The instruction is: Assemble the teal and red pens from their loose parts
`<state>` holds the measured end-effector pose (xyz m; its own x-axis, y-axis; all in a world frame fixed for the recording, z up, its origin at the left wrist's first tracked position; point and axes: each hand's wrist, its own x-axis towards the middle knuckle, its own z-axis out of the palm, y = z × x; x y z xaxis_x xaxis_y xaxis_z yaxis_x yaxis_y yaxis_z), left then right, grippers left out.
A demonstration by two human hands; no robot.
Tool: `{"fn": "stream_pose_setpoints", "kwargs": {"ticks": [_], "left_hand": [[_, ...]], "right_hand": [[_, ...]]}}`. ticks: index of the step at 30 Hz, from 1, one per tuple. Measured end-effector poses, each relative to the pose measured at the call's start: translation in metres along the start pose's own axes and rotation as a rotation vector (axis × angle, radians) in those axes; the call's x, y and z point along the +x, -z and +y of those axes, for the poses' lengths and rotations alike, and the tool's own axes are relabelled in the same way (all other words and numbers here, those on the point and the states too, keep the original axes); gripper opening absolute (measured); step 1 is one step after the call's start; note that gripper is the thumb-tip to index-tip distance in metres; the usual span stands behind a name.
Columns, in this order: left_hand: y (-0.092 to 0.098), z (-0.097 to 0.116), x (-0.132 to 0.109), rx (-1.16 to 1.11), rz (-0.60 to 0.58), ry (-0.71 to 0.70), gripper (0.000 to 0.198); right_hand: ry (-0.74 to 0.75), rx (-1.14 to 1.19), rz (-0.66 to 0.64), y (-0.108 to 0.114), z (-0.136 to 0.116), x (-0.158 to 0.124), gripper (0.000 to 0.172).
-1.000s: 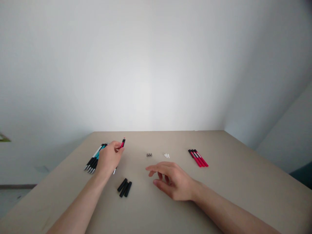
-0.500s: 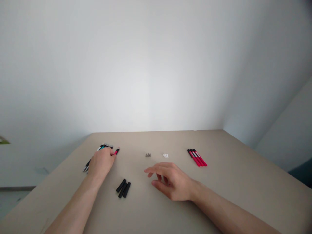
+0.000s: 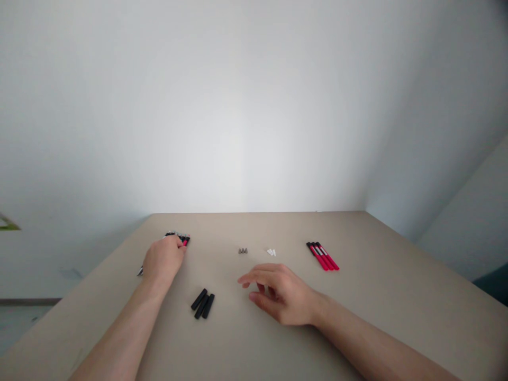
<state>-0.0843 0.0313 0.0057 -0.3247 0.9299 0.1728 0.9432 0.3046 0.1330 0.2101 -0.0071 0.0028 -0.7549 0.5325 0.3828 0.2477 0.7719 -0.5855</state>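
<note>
My left hand [image 3: 162,259] lies low on the table at the far left, fingers curled over a red pen [image 3: 185,241] whose end sticks out past my fingertips. It sits on a row of finished pens [image 3: 173,234] that it mostly hides. My right hand [image 3: 283,293] rests near the middle of the table with fingers loosely spread and nothing in it. Three black grip sleeves [image 3: 202,305] lie between my two hands.
Small metal tips [image 3: 243,251] and small white pieces [image 3: 271,252] lie in the middle of the beige table [image 3: 377,307]. A group of red pen barrels [image 3: 322,256] lies at the right. A plain white wall stands behind the table.
My left hand has lowered the red pen from above the table down onto the row of pens at the left. My right hand has barely moved.
</note>
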Motion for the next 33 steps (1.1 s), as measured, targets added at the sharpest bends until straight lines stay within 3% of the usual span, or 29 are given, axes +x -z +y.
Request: {"fn": "stream_pose_setpoints", "kwargs": {"ticks": [26, 30, 33], "left_hand": [[0.0006, -0.0024, 0.0027, 0.062, 0.050, 0.004, 0.026], [-0.0005, -0.0017, 0.0001, 0.076, 0.085, 0.136, 0.044], [-0.0044, -0.0035, 0.0009, 0.035, 0.022, 0.221, 0.052]], "right_hand": [[-0.007, -0.016, -0.009, 0.0010, -0.0020, 0.0005, 0.027], [-0.018, -0.013, -0.016, 0.0015, -0.0019, -0.0003, 0.028], [-0.021, -0.017, -0.020, 0.0018, -0.0017, -0.0003, 0.028]]}}
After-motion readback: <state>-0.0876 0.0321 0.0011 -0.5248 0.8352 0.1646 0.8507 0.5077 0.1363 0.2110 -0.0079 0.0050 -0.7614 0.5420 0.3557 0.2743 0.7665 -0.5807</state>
